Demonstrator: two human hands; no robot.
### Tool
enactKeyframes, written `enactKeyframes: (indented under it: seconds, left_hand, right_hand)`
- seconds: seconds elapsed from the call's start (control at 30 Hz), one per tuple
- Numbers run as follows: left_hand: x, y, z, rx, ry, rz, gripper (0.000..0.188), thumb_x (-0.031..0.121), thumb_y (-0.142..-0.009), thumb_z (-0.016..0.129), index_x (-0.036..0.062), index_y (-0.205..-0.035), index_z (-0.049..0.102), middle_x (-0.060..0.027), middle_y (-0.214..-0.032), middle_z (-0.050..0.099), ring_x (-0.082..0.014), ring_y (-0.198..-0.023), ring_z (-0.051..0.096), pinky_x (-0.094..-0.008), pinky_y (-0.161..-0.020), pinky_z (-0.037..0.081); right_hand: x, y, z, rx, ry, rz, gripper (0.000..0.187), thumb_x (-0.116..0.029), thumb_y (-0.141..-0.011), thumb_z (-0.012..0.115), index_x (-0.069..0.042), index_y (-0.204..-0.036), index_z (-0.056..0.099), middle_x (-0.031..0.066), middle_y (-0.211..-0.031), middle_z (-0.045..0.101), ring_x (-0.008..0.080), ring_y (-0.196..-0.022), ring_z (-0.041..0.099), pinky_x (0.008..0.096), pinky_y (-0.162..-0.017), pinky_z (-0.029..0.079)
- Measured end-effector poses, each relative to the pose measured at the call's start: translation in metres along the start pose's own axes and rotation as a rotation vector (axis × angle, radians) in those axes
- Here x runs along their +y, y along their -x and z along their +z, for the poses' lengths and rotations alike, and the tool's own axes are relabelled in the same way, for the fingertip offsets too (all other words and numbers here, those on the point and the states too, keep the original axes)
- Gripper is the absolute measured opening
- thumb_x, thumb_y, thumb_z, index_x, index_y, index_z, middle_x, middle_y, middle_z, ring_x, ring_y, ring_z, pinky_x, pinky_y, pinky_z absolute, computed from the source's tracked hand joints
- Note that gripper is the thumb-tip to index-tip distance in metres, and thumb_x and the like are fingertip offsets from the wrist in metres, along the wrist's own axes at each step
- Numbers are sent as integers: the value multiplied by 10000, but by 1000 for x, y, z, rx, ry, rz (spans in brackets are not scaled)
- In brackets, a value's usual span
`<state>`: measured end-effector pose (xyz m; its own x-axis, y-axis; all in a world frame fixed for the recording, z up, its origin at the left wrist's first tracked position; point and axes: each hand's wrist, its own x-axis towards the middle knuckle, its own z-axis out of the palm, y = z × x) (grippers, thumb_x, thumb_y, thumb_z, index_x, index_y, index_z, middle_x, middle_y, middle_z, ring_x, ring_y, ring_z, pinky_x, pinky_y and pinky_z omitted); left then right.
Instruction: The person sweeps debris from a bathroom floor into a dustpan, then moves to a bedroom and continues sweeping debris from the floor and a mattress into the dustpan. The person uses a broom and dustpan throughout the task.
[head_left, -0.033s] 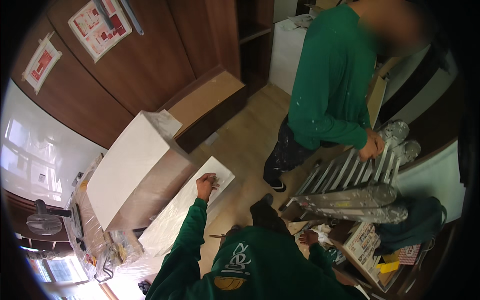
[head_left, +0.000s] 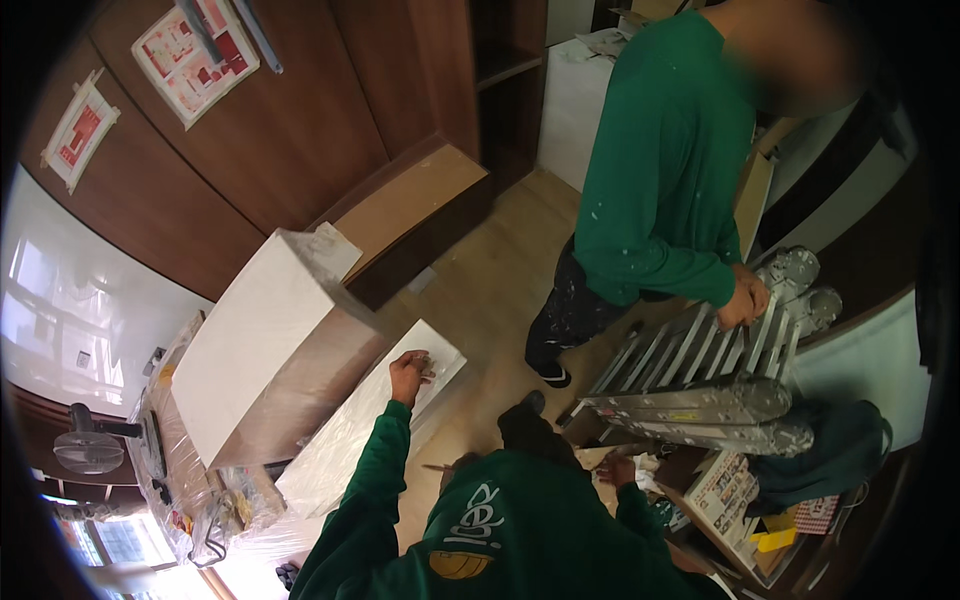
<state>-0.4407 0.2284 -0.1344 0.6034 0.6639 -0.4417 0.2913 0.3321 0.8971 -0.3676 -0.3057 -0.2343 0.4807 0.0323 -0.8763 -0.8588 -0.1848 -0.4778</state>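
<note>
Over the far end of a long white panel (head_left: 345,432), my left hand (head_left: 406,380) is closed, fingers bent down at its surface. Whatever it holds is small and hidden. On my right side, low by my body, my right hand (head_left: 617,470) hangs with its fingers apart. Nothing shows in it. Below and beside that hand lie crumpled white scraps and an open cardboard box (head_left: 712,500).
A person in a green top (head_left: 655,170) stands ahead right, hands together above a folded, paint-spotted ladder (head_left: 690,405). Left of the panel stands a large white box-shaped unit (head_left: 250,350). Beyond is a low brown bench (head_left: 415,205). A fan (head_left: 90,448) sits far left.
My left hand has shifted slightly over the panel and remains closed. My right hand has risen a little. The co-worker's pose is nearly the same.
</note>
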Motion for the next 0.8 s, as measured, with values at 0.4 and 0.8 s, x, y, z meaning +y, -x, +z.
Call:
enactKeyframes:
  seconds: [0.4, 0.8]
  left_hand:
    - [18, -41, 54, 246, 61, -28, 258, 151, -771, 515, -52, -893, 618, -109, -675, 596, -195, -489, 573, -285, -447, 462]
    - [59, -295, 210, 37, 59, -148, 199, 100, -836, 470, -25, -881, 618, -93, -690, 583, -178, -507, 562, -289, -405, 430]
  right_hand:
    - [-311, 32, 182, -557, 365, -622, 287, -233, -930, 560, -81, -1173, 567, 50, -1010, 636, 127, -889, 608, 276, -771, 490]
    - [-415, 22, 259, -893, 546, -713, 638, -417, -920, 533, -118, -1419, 271, 188, -1371, 388, 258, -1226, 435, 373, -978, 387]
